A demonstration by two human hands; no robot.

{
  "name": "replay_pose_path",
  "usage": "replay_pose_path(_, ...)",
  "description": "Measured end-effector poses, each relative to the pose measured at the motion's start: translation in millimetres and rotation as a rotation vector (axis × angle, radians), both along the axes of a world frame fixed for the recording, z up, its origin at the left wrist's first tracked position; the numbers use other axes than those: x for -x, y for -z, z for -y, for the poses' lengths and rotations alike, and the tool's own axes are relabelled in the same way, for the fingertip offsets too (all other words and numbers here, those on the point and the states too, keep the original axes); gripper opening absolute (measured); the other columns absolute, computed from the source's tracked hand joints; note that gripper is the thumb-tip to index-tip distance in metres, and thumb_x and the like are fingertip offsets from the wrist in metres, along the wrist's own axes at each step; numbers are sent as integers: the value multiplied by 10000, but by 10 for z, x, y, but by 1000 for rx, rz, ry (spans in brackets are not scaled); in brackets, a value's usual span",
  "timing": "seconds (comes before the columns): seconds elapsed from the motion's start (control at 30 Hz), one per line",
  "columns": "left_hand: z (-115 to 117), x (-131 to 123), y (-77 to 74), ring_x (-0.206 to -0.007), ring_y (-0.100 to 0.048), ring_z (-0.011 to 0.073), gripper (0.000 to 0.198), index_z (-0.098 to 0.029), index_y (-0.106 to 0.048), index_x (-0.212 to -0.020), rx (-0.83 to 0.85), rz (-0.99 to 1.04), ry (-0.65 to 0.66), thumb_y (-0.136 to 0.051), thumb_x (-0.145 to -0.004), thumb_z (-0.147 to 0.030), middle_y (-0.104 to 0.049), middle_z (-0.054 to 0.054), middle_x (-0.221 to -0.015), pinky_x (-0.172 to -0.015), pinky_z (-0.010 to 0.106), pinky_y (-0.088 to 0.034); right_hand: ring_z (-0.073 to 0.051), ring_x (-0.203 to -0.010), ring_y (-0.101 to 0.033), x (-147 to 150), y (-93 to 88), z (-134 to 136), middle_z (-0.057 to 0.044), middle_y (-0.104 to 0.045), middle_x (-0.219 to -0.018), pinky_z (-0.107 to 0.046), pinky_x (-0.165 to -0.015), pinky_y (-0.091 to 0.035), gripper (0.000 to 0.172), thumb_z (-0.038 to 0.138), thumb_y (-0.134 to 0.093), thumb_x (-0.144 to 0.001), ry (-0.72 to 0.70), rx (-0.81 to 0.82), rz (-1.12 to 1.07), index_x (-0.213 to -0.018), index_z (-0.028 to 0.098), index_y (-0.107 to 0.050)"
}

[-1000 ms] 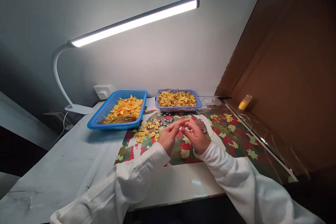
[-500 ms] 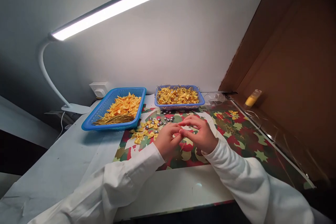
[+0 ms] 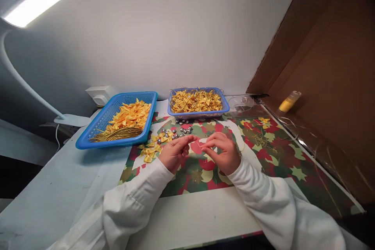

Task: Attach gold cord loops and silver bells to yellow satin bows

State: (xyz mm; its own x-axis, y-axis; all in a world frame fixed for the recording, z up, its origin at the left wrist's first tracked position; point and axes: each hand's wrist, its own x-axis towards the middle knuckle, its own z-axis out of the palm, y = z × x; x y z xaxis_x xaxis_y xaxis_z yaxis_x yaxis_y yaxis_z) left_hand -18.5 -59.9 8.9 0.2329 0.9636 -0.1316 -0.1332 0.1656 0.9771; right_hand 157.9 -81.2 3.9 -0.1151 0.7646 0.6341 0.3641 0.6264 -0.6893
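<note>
My left hand (image 3: 175, 152) and my right hand (image 3: 222, 153) hover close together over a red, green and yellow patterned mat (image 3: 263, 152), fingertips a short gap apart. Both hands are closed in a pinch; whatever is between the fingers is too small to make out. Just beyond my left hand lie a few loose yellow ribbon bows (image 3: 151, 149) and several small silver bells (image 3: 179, 132). Both arms wear white sleeves.
A large blue basket (image 3: 88, 141) of yellow bows stands at the back left, and a smaller blue basket (image 3: 226, 106) of bows with gold loops at the back centre. A yellow bottle (image 3: 288, 101) leans by the brown cardboard wall (image 3: 322, 66). A desk lamp (image 3: 43, 0) arches over the left side.
My fingertips were touching and have drawn slightly apart. The view has swung, so the lamp has slid up and left out of most of the frame.
</note>
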Motion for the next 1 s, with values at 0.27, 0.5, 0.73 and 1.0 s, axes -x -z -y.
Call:
replay_pose_path(0.27, 113, -30, 44, -498, -441, 106, 231, -117, -779, -698, -139, -354, 270, -725, -662, -339, -635, 30, -537, -474, 238, -304, -163, -682, -554, 26, 79, 43, -25, -633, -677, -357, -695, -372, 191, 260, -597, -861, 7, -45, 143, -695, 183, -652)
replay_pose_path(0.5, 152, -27, 86, -665, -581, 159, 215, -145, -738, -687, -163, -200, 209, -679, -732, -346, -702, 53, -691, -630, 257, -452, -164, -751, -557, 46, 115, 29, -37, -628, -832, -317, -697, -426, 198, 387, -562, -864, -112, 356, -122, -853, 199, -624)
replay_pose_path(0.73, 164, -32, 106, -682, -558, 153, 213, -151, -680, -682, -215, -141, 175, -629, -767, -340, -666, 37, -703, -666, 270, -438, -179, -873, -517, 10, 113, 50, -30, -537, -895, -327, -783, -424, 206, 417, -475, -912, -331, 438, -75, -872, 222, -528)
replay_pose_path(1.0, 194, -72, 117, -619, -469, 141, 232, -180, -519, -578, -250, -237, 77, -515, -774, -304, -533, 3, -626, -604, 271, -379, -197, -909, -495, 47, 102, 101, -47, -506, -908, -367, -851, -397, 229, 375, -462, -919, -238, 346, 39, -774, 204, -507)
